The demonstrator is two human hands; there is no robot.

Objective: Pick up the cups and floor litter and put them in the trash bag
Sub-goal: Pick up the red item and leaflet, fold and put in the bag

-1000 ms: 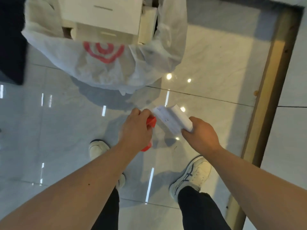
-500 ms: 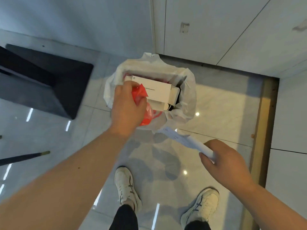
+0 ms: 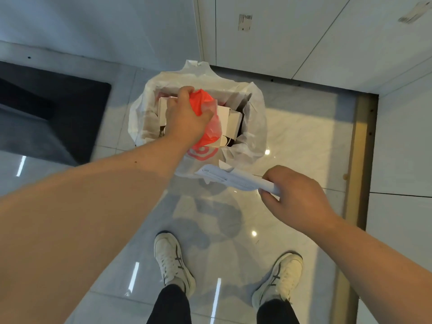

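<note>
A white plastic trash bag (image 3: 254,127) with a red ring logo stands open on the glossy tiled floor by the wall. White cardboard boxes (image 3: 228,118) fill its mouth. My left hand (image 3: 187,118) is over the bag's opening, shut on a crumpled red plastic wrapper (image 3: 205,113). My right hand (image 3: 294,195) is in front of the bag, lower right, gripping folded white paper (image 3: 231,178) that sticks out toward the bag.
A dark mat (image 3: 46,108) lies on the floor at left. White wall panels (image 3: 304,38) rise behind the bag. A brass floor strip (image 3: 357,160) runs along the right. My two white sneakers (image 3: 173,260) stand below.
My left hand carried the red wrapper from waist height up and over the bag's opening. My right hand with the paper stayed lower, in front of the bag. The view tilted up toward the wall.
</note>
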